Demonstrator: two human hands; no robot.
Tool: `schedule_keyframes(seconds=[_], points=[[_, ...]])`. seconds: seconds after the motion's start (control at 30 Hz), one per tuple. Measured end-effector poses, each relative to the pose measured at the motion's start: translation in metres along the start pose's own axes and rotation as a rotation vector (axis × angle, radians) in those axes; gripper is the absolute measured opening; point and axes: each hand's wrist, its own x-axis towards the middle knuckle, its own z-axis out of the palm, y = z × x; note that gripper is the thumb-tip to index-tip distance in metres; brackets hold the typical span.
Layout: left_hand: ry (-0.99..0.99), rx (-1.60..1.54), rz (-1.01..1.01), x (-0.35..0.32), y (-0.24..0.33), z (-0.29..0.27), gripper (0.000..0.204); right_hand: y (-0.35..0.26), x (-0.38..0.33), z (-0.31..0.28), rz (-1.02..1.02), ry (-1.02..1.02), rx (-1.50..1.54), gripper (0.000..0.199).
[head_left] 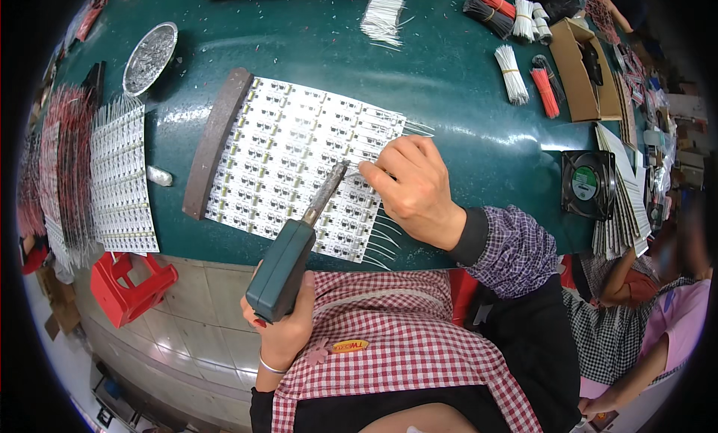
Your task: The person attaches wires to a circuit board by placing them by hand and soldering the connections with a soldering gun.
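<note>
My left hand (283, 324) grips the green handle of a soldering iron (283, 268). Its metal tip (338, 175) rests on a white panel of small circuit boards (292, 156) lying on the green table (464, 111). My right hand (410, 185) is on the panel's right edge, pinching a thin white wire (357, 173) right at the iron's tip. More white wires (383, 242) stick out from the panel's right side below my hand. A brown curved bar (213, 141) lies along the panel's left edge.
A second board panel (120, 179) and red-wired boards (63, 164) lie at the left, a metal dish of scraps (149, 57) behind them. Wire bundles (512, 74), a cardboard box (587, 74), a small fan (587, 182) and stacked boards (621, 197) stand right. Red stool (127, 280) below; another person (658, 313) at right.
</note>
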Motion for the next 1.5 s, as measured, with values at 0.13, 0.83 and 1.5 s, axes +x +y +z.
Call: schedule_keyframes(seconds=[0.13, 0.83, 1.5], points=[[-0.033, 0.054, 0.04, 0.0, -0.003, -0.003, 0.017, -0.001, 0.001, 0.001, -0.004, 0.01, -0.002, 0.014], [0.029, -0.054, -0.203, -0.014, 0.0, -0.009, 0.019, -0.006, -0.002, -0.003, 0.001, 0.032, -0.02, 0.02], [-0.06, 0.033, 0.003, -0.004, 0.0, -0.008, 0.015, -0.007, -0.002, 0.002, -0.014, 0.009, -0.036, 0.018]])
